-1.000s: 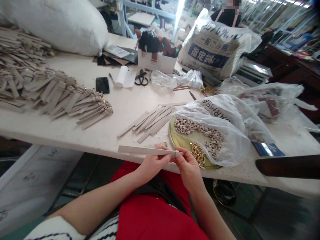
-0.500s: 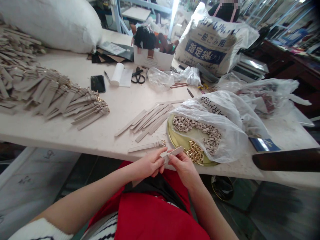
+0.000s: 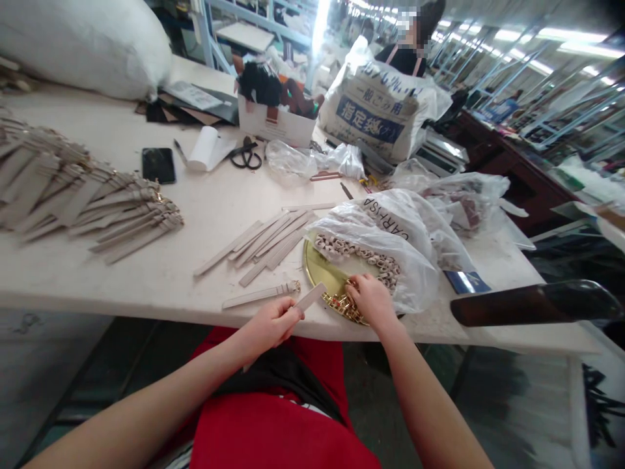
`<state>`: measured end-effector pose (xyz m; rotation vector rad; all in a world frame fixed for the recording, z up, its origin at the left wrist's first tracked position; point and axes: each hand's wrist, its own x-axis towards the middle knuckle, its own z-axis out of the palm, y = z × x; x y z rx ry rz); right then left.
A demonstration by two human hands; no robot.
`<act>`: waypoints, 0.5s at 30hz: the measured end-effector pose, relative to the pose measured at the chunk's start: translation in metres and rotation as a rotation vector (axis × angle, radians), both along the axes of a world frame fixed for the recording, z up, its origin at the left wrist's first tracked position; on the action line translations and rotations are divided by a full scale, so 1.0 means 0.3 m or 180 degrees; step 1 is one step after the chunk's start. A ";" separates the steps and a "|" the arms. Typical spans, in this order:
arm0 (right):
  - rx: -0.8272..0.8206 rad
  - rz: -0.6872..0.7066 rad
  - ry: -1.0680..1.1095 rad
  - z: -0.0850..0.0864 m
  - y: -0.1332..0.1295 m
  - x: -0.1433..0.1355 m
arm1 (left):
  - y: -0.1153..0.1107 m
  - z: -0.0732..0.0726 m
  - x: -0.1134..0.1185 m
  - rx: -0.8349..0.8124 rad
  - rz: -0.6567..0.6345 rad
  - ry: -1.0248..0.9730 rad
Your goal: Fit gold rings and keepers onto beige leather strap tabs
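My left hand (image 3: 276,322) is closed around a flat beige strap (image 3: 312,297), whose free end points up and to the right past my fingers. Over the front of a round gold-coloured tray (image 3: 312,264), my right hand (image 3: 372,298) has its fingertips pressed together among small gold buckles (image 3: 344,306). What lies between those fingertips is hidden. Small beige loops (image 3: 385,264) fill the back and right of the tray, partly under a clear plastic bag (image 3: 415,241). Left of the tray lies one strap fitted with loops and a gold buckle (image 3: 258,295).
Several plain straps (image 3: 273,241) lie behind the finished one. A large pile of buckled straps (image 3: 88,185) covers the left. Further back are a phone (image 3: 158,165), black scissors (image 3: 247,155), a white box (image 3: 278,124) and a stuffed sack (image 3: 381,107). A dark bar (image 3: 527,303) crosses the right edge.
My right hand has let go of the strap and moved right to the gold buckles in the tray. My left hand keeps the strap. The view has shifted to the right.
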<state>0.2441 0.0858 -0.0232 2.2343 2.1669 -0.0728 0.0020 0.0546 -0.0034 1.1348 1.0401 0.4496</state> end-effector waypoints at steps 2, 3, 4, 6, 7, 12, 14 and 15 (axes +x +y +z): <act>-0.0070 0.0021 -0.0233 -0.015 0.018 -0.004 | -0.005 -0.002 0.004 0.0020 -0.0034 0.0026; -0.0071 0.0018 -0.0272 -0.020 0.024 -0.007 | -0.006 -0.004 0.003 0.0024 -0.0049 0.0026; -0.0070 0.0012 -0.0281 -0.024 0.028 -0.009 | -0.006 -0.006 0.002 0.0022 -0.0063 0.0023; -0.0052 -0.0011 -0.0279 -0.024 0.030 -0.010 | -0.005 -0.011 -0.001 0.0012 -0.0068 0.0032; 0.0007 -0.0031 -0.0217 -0.019 0.028 -0.011 | -0.003 -0.011 -0.001 0.0003 -0.0047 0.0032; -0.0010 -0.0002 0.2203 0.028 -0.028 -0.071 | 0.019 0.005 0.009 0.0104 0.0195 -0.0179; -0.0543 -0.0168 0.3705 0.043 -0.069 -0.131 | 0.029 0.014 0.016 0.0221 0.0236 -0.0269; -0.0793 -0.0310 0.4324 0.046 -0.090 -0.164 | 0.032 0.017 0.018 0.0277 0.0234 -0.0293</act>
